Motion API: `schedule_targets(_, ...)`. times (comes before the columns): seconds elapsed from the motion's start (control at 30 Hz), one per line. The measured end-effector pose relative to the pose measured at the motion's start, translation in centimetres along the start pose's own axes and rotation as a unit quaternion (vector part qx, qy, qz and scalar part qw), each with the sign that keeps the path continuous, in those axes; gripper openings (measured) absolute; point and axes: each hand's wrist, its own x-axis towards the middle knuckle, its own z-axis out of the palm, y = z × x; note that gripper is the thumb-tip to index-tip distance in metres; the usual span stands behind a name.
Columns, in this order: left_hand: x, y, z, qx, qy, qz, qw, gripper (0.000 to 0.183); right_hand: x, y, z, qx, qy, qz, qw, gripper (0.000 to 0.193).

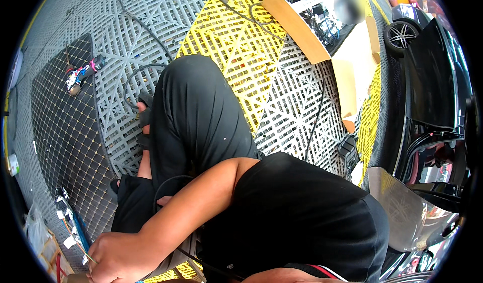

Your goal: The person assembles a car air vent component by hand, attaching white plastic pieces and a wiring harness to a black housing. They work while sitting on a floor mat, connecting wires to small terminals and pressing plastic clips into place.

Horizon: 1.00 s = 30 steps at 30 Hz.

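Observation:
My right arm reaches across to the lower left, and my right hand (pixel 113 258) is closed there, knuckles up. A thin orange-and-green wire (pixel 89 257) runs into its fingers, though the fingertips are mostly hidden. Beside that hand lies a narrow blue-and-dark strip (pixel 80 227) with white plugs (pixel 69 242) and thin wires along it. A black quilted mat (pixel 65 132) with tan stitching is beyond the strip. On the mat rests a small multicoloured bundle (pixel 80 76) with a dark round end. My left hand does not show.
An opened cardboard box (pixel 297 23) holding dark parts and wires stands at the top. Black cables (pixel 143 26) snake over the grey plastic grid floor (pixel 136 46). A black car (pixel 432 76) and a translucent panel (pixel 402 217) are at the right. My bent knee (pixel 196 81) rises mid-view.

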Motion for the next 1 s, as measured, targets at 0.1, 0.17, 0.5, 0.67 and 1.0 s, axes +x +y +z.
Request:
schedule_targets(0.1, -0.2, 0.5, 0.3, 0.072, -0.003, 0.034, 0.997, 0.029, 0.1, -0.4, -0.7, 0.005, -0.021, 0.038, 0.999, 0.005)
schedule_targets(0.17, -0.3, 1.0, 0.9, 0.101, -0.001, 0.043, 0.994, 0.031, 0.1, -0.5, -1.2, 0.004, -0.035, 0.057, 0.998, 0.006)
schedule_targets(0.5, -1.5, 0.8, 1.3, 0.048, 0.022, -0.002, 0.999, 0.033, -0.4, -0.3, -1.9, -0.015, -0.043, 0.048, 0.998, 0.004)
schedule_targets(0.67, -1.6, -0.7, 3.5, -0.322, 0.075, -0.007, 0.944, 0.033, 0.0, -0.9, -2.1, -0.006, -0.034, 0.062, 0.997, 0.002)
schedule_targets(1.0, -2.7, -2.9, -1.7, -0.077, -0.199, 0.031, 0.976, 0.041, -0.7, -1.8, -7.9, -0.057, -0.243, 0.163, 0.955, 0.041)
